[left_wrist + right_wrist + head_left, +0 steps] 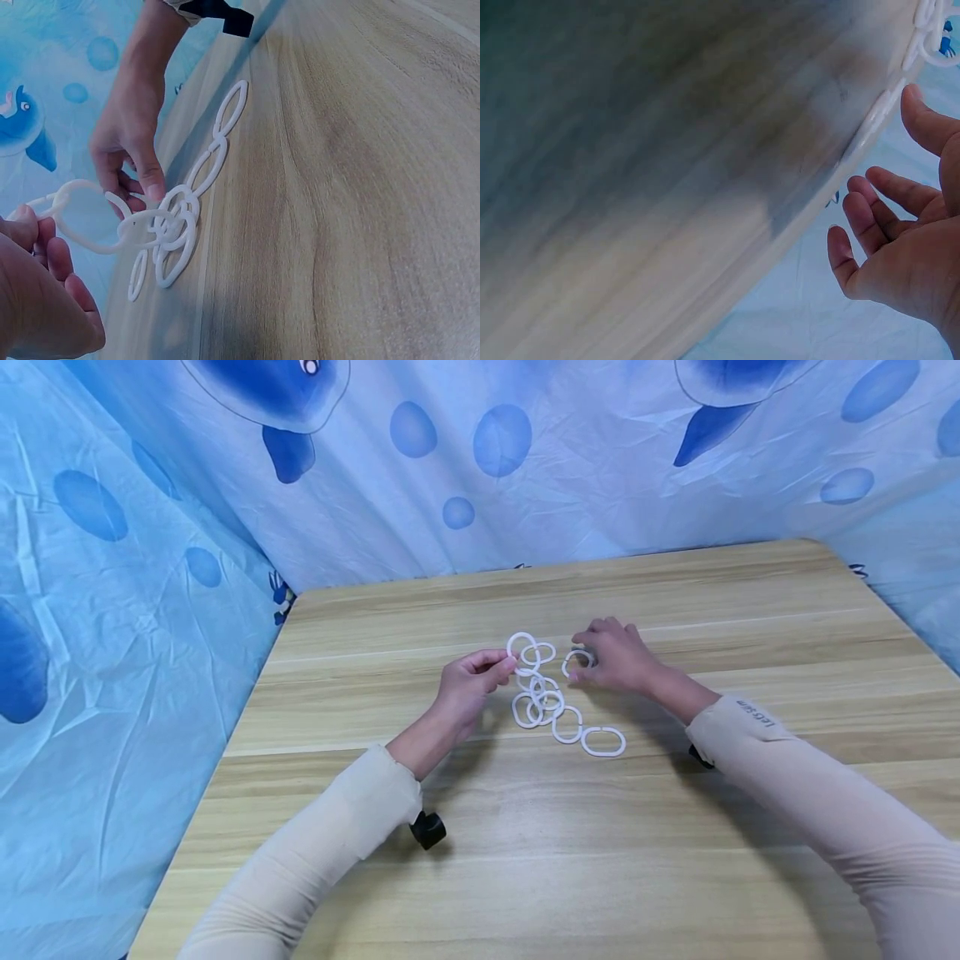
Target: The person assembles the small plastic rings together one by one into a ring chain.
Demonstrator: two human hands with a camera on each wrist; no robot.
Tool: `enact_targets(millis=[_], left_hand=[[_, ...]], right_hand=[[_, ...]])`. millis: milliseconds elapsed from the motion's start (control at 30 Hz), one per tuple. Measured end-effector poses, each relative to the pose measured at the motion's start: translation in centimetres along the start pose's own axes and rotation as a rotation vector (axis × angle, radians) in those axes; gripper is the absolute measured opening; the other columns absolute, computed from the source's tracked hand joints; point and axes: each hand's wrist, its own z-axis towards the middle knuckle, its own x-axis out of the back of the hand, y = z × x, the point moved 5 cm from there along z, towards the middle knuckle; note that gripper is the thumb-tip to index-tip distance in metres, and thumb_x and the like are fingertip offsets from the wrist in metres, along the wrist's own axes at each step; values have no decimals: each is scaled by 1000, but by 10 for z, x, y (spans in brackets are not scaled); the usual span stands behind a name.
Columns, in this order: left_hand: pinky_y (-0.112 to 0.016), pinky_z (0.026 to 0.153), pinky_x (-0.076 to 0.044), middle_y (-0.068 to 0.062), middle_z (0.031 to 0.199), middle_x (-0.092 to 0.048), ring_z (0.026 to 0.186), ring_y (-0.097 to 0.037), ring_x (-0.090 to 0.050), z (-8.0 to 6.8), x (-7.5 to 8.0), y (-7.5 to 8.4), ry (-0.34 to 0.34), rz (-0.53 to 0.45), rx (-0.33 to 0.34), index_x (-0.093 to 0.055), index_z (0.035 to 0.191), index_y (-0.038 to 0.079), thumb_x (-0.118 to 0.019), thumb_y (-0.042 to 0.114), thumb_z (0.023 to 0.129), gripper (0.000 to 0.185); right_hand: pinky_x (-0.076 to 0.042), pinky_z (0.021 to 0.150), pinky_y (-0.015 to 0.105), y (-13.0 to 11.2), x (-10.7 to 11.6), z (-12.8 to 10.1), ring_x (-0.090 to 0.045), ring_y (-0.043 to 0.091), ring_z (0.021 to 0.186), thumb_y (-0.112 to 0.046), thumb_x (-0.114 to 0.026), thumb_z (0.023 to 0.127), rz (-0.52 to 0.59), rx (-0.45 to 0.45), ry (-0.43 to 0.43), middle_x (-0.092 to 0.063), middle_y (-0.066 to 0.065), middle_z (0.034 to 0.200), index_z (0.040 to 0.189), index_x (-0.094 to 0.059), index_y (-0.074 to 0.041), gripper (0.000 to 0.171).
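Note:
White plastic oval chain links lie in a loose cluster (542,697) on the wooden table, several of them overlapping. With thumb and fingertips my left hand (467,689) pinches a white link (521,634) at the cluster's far end; in the left wrist view that link (79,244) is raised and linked with others. To the right, my right hand (618,657) hovers around a separate link (565,667) with a small gap in its side. In the right wrist view the fingers (862,221) of this hand are loosely bent, thumb apart, with nothing between them.
One link (603,754) lies at the cluster's near right end. The wooden table (570,860) spreads out in front of a blue curtain (570,485) with sea-animal prints. A black wrist camera (429,830) hangs under the left sleeve (330,852).

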Motion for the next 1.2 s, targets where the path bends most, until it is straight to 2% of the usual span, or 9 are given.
enact_targets(millis=[300,667,933,1200], left_hand=[[-27,77,-41,6,83,-65,75,-8,-57,-2,-1,0,-5,14,2,-66,111,-3,-69,11,89,26],[-34,84,-41,6,82,-65,75,-9,-57,0,-1,-1,-12,4,-11,-67,108,-3,-70,11,88,24],[-38,88,-41,6,83,-64,75,-9,-56,0,-1,-1,-18,9,-8,-67,109,-3,-70,12,88,26],[-39,88,-41,6,84,-65,75,-8,-56,-1,-2,0,-20,19,-7,-65,112,-5,-70,12,89,30]], right_hand=[[-35,89,57,-1,-8,1,-48,36,107,-37,-76,82,-71,-19,-21,-59,20,111,122,-63,1,57],[-36,88,56,-1,-9,1,-48,37,108,-36,-74,83,-67,-25,-10,-59,20,110,116,-66,1,49],[-36,89,55,-1,-7,2,-49,37,109,-38,-75,80,-72,-39,4,-61,19,111,111,-66,1,51],[-37,81,49,-3,-7,1,-50,33,98,-36,-72,77,-46,-19,0,-61,17,103,106,-67,2,48]])
